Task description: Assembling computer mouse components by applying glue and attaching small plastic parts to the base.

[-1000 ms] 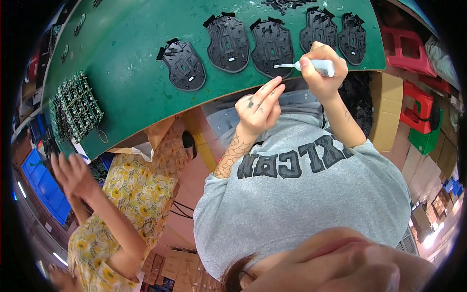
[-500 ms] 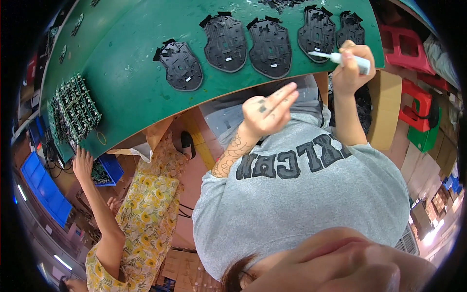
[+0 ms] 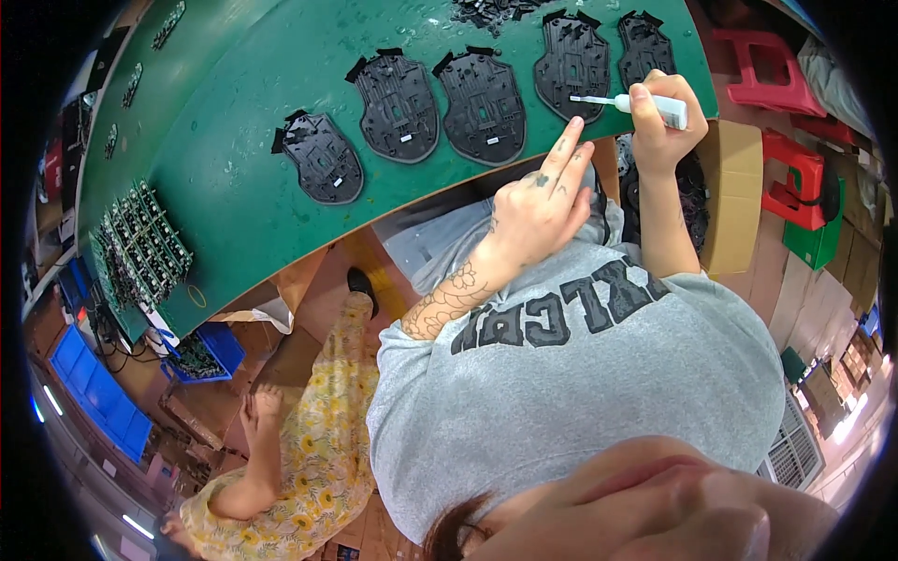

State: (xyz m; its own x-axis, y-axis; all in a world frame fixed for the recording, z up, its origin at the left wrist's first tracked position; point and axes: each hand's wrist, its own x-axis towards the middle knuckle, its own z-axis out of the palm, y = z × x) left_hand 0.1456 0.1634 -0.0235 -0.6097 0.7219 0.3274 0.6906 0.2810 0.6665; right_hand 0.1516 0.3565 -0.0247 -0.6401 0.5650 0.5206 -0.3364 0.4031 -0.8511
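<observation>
My right hand (image 3: 666,140) is closed around a small white bottle (image 3: 668,112) with a thin nozzle. The nozzle's tip points left, over the lower part of a black plastic shell (image 3: 572,65); whether it touches is too small to tell. Close to that shell's near edge is my left hand (image 3: 538,217), holding nothing, with two fingers stretched toward the edge. Further left on the green table lie three more black shells, one (image 3: 485,105) beside another (image 3: 398,103), and a third (image 3: 320,159). A partly covered shell (image 3: 645,49) lies at the right, behind my right hand.
Stacked circuit boards (image 3: 142,245) stand on the green table (image 3: 253,140) at left. Small black parts (image 3: 496,11) are piled at the far edge. A co-worker in a yellow floral dress (image 3: 323,449) is at lower left. Cardboard box (image 3: 734,201) and red stools (image 3: 762,73) are at right.
My left hand has moved forward and right, up to the shell's near edge. The bottle's nozzle remains over the same shell. The co-worker's hand has drawn back from the circuit boards.
</observation>
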